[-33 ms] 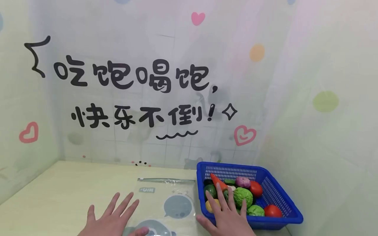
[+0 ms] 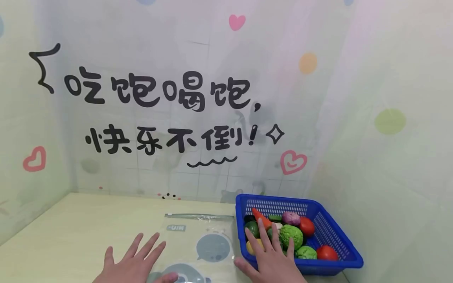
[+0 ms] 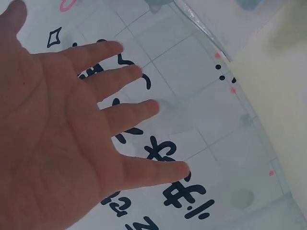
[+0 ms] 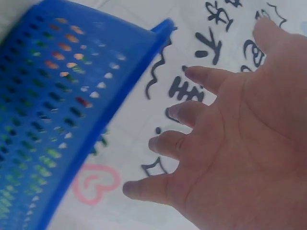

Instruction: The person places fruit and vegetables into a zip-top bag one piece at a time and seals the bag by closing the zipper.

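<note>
I spread my left hand [image 2: 129,263] wide at the near left of the bag [image 2: 198,250], my right hand [image 2: 272,257] equally wide by the basket [image 2: 330,226] on the right.

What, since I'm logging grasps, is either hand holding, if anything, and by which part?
Nothing is held. The left hand and the right hand are both spread open, and the wrist views show bare palms.

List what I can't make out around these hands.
Head view: some vegetables in the blue basket, hidden by the right hand.
Head view: near end of the plastic bag, cut off by the bottom edge.
Right wrist view: vegetables, mostly hidden behind the basket's wall.
Left wrist view: part of the left hand, cut by the left edge.
</note>
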The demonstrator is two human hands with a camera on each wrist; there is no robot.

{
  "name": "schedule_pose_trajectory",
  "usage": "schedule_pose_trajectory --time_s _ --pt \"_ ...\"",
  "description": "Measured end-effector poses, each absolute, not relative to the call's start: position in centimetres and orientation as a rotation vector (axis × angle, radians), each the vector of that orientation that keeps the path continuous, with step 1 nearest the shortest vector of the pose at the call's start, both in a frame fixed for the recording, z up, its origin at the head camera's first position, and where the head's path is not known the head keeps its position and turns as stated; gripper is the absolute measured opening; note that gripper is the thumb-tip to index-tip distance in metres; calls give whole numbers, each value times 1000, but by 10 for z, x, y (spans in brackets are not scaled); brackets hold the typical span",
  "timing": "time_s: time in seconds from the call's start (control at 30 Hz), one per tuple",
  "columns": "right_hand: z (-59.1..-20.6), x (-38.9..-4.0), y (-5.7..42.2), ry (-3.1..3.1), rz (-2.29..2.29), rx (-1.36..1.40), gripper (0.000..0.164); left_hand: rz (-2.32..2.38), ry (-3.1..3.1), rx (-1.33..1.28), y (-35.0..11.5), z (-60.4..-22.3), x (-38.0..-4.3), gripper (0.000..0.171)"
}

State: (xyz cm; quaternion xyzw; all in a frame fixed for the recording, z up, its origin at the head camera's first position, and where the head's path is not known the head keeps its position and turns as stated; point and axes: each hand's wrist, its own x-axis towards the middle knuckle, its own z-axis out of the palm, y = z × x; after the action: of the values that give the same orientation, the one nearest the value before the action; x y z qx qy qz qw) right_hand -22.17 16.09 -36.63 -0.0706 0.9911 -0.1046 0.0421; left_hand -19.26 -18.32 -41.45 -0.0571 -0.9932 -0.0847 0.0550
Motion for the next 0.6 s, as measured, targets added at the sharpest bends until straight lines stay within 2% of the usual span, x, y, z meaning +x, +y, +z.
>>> schedule_pose_trajectory --time_s 0.23,0.33,0.47,0.6 --pt "-349 -223 144 2967 -326 -505 93 -401 -3193 -242 -186 -388 -207 78" --pt "-349 -224 135 2895 -291 -598 85 -469 -3232 -215 -186 -385 -215 69" --pt "-360 -223 121 2828 -193 -714 77 -466 -3314 -107 -193 -395 -226 51" --pt "-387 -225 103 2691 -132 -888 67 -472 -3292 -30 -199 -417 -232 42"
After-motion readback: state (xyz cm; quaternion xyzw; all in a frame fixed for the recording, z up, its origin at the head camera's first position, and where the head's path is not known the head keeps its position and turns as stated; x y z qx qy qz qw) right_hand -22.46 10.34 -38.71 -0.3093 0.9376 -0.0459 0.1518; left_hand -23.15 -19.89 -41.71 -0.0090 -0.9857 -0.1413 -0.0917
